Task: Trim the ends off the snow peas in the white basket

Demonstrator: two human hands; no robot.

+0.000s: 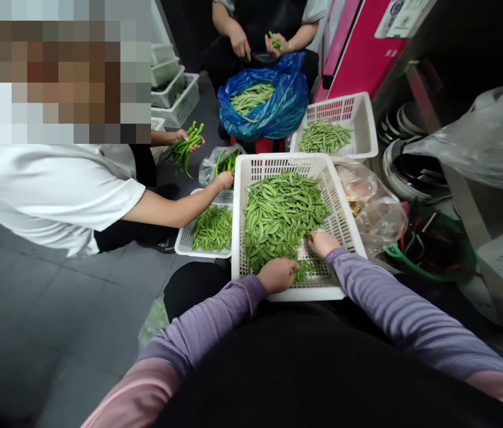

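A white plastic basket (354,229) lies before me, with a heap of green snow peas (280,208) in it. My left hand (278,275) is over the near edge of the heap, its fingers closed together. Beside its fingertips are small green scraps (305,269) on the basket floor. My right hand (323,244) is at the heap's right edge with thumb and fingers pinched. Whatever lies between the fingers of either hand is too small to make out.
At left a co-worker's hand (225,179) reaches toward a bag of green peppers; a smaller basket (182,244) of green pods stands below. Ahead, another person sits behind a blue bag (294,101) of beans. A bean basket (367,128), plastic bags (379,208) and stacked plates lie right.
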